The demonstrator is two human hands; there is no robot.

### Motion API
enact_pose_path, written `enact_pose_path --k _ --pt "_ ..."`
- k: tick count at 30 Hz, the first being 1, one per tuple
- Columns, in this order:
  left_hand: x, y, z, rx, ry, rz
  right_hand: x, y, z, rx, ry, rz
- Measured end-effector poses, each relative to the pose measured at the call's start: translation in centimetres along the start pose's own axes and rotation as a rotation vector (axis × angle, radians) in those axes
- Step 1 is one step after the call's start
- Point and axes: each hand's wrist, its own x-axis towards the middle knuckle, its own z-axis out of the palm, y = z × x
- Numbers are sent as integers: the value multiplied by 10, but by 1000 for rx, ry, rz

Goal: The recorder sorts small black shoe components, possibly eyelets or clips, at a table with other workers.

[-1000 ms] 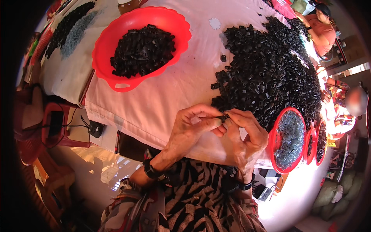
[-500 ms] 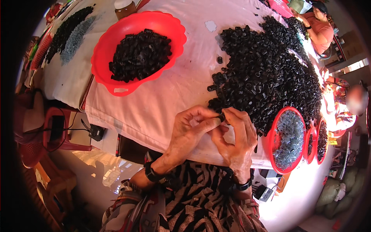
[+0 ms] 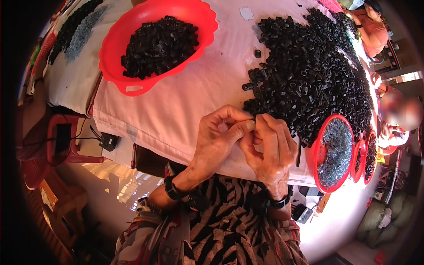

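My worktop [image 3: 185, 101], under a pale cloth, carries a broad heap of small black plastic pieces [image 3: 313, 75] toward its right edge; a red basin [image 3: 132, 84] of the same pieces sits by the far left corner; a red round tray [image 3: 314, 152] of grey bits lies at the near right corner; at the near edge, just beside the heap, my left hand [image 3: 216, 141] and right hand [image 3: 271, 148] meet, fingers [image 3: 247, 126] pinched shut together on something too small to make out.
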Motion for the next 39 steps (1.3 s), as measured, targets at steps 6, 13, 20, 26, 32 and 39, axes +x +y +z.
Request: enact_pose_path --k 6,13,20,26,32,39 --pt "1 3 -7 -136 -102 -107 -1 -1 -5 193 26 218" --pt "-6 6 -5 52 -72 -14 -9 -3 -28 236 22 300" --pt "-4 35 -6 636 81 551 -40 7 -43 214 85 565" --pt "34 91 -25 601 401 640 -38 8 -38 199 121 558" --pt "17 47 -27 781 -6 389 -42 14 -36 244 163 634" --pt "21 6 7 1102 -65 509 -47 16 -37 357 196 780"
